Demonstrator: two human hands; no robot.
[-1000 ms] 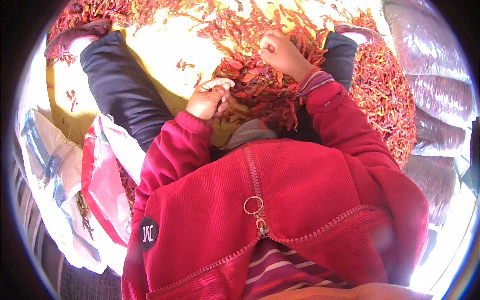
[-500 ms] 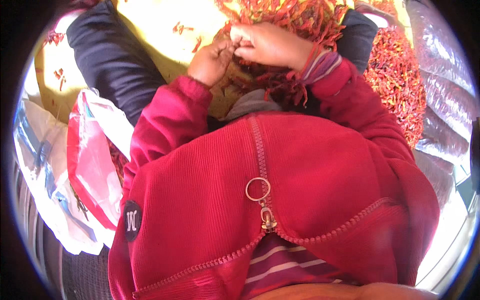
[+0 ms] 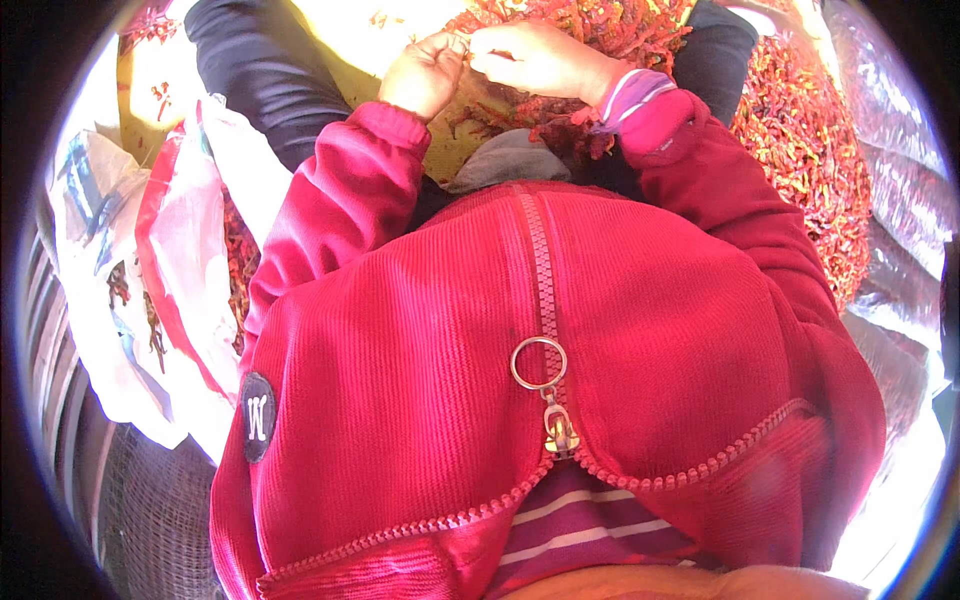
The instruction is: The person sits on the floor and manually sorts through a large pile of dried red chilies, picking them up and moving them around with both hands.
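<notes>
right now, the two hands meet in the middle, out past the red jacket [image 3: 480,310], with their fingers touching or very close. the left hand [image 3: 426,76] has its fingers bent in, and the right hand [image 3: 538,62] has its fingers bent in too, pointing to the left. i cannot tell if they pinch something, because any bit between the tips is too small to see. the pile of thin red dry pieces [image 3: 610,28] lies between the legs, to the right of the left hand, and it goes under and past the right hand. so the right hand is the nearer one, and the left hand sits at the pile's left side. the pieces are thin and curly and point every which way, so they share no one long line. the pile itself runs from by the right wrist away to the top edge. below the hands is a yellow sheet [image 3: 355,62]. the left leg [image 3: 262,88] and right leg [image 3: 712,55] are in dark pants. past the right leg is a bigger red heap [image 3: 808,150], with shiny plastic bags [image 3: 905,195] just beside it. on the left stands a white and red sack [image 3: 190,262], with more dry bits inside.
</notes>
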